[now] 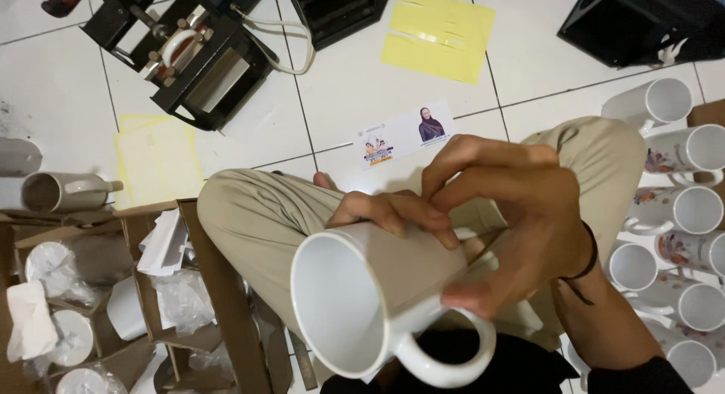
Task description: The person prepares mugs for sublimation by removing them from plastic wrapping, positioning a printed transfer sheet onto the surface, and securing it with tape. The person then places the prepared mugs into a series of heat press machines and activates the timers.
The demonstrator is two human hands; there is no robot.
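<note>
White mug [362, 303] lay axis 8-to-2 o'clock, mouth toward 8; our right hand [521, 213] and left hand [385, 209] pinched its paper wrap [411, 262].

White tiled floor [68, 84] carries mug presses [192, 58], yellow sheets [438, 33], mugs [683, 213].

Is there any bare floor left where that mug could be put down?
Bare tile lies between the black press and the yellow sheets, and around the printed strip. Crowded: the white mugs on the right, the cardboard box on the left. Both hands hold the mug.
</note>
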